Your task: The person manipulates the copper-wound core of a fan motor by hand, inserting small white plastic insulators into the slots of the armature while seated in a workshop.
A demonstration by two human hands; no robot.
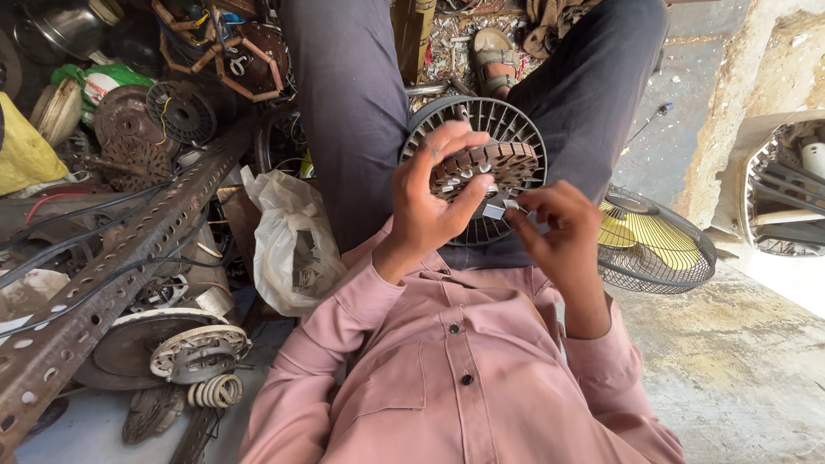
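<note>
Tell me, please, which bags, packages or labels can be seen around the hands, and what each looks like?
White plastic bag: crumpled, translucent, left of the left hand, small parts inside.
Yellow bag: far left edge, plain.
White sack with green and red print: upper left among metal parts.
No screens or signs.

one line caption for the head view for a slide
Left hand holds a round motor stator while right hand works at its edge.

Two hands [430, 193] [559, 228], one motor stator [485, 167], one yellow-bladed fan [657, 245], one white plastic bag [292, 245], one perforated angle bar [120, 275].
</note>
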